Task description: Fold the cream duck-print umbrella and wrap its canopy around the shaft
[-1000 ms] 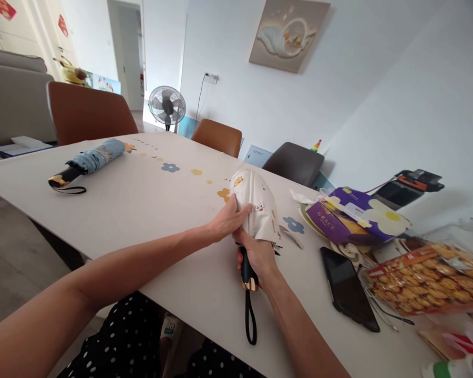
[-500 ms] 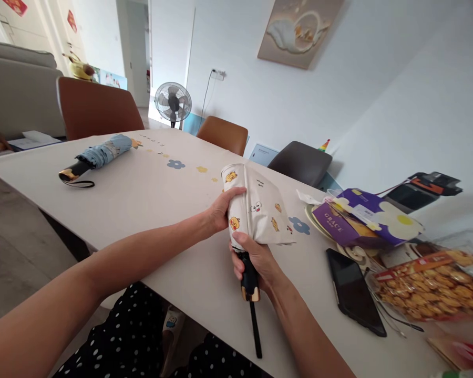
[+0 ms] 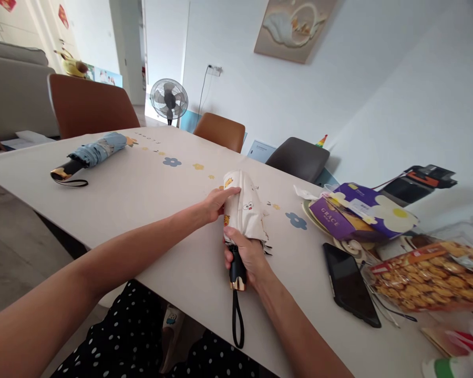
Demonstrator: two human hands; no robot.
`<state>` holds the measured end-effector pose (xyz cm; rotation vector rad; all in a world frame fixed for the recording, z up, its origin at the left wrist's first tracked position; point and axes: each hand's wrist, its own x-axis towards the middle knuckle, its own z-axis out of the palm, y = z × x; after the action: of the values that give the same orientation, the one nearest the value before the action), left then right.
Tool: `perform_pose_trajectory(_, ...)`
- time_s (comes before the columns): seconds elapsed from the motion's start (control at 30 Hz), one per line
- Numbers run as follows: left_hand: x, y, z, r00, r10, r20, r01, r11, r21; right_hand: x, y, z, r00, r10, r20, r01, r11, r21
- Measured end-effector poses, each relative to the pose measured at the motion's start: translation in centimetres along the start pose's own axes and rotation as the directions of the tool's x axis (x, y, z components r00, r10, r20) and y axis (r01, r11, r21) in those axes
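Observation:
A white folding umbrella [image 3: 249,215] with small cartoon prints is collapsed, its fabric partly wrapped around the shaft. Its black handle with a gold end points toward me, and a black wrist strap hangs from it near the table edge. My left hand [image 3: 219,202] is closed on the fabric's left side, thumb lying across the top. Lower down, my right hand [image 3: 247,257] is wrapped around the umbrella where fabric meets handle. On the left of the table lies a rolled blue umbrella [image 3: 102,149], with a black-and-gold handle and strap.
The white table [image 3: 150,194] carries printed flowers. To the right are a black phone [image 3: 350,285], cables, a purple box [image 3: 350,212], a pack of cookies [image 3: 433,278] and a white-and-green container [image 3: 453,367]. Chairs [image 3: 94,107] and a fan [image 3: 169,100] stand beyond.
The white umbrella's loose fabric on the right has been drawn in and wrapped closer, so it looks narrower. The strap has swung into an open loop. Both hands keep their hold.

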<state>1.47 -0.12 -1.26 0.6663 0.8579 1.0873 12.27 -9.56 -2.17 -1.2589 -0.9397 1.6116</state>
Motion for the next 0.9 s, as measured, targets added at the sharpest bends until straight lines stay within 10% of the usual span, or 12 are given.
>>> perform_pose_trajectory(0.27, -0.3, 0.0, 0.3, 0.986, -0.165, -0.031, 0.16, 0.978, -0.132, -0.7, -0.1, 0.7, 0.998, 0.06, 0.02, -0.059, 0.998, -0.037)
perform_pose_trajectory(0.6, 0.0, 0.0, 0.5, 0.933, -0.243, 0.265, 0.264, 0.963, -0.047, -1.3, 0.0, 2.0, 0.995, 0.064, 0.077, -0.077, 0.983, 0.17)
perform_pose_trajectory(0.73, 1.2, -0.8, 0.4, 0.998, 0.005, 0.06, -0.023, 0.952, 0.305, -0.4, -0.2, 1.4, 0.992, 0.102, -0.07, -0.085, 0.973, 0.214)
perform_pose_trajectory(0.9, 0.6, -0.8, 1.2, 0.909, 0.411, 0.071, -0.333, 0.611, 0.718, 1.0, -0.4, 0.1, 0.986, 0.146, -0.084, -0.109, 0.933, 0.343)
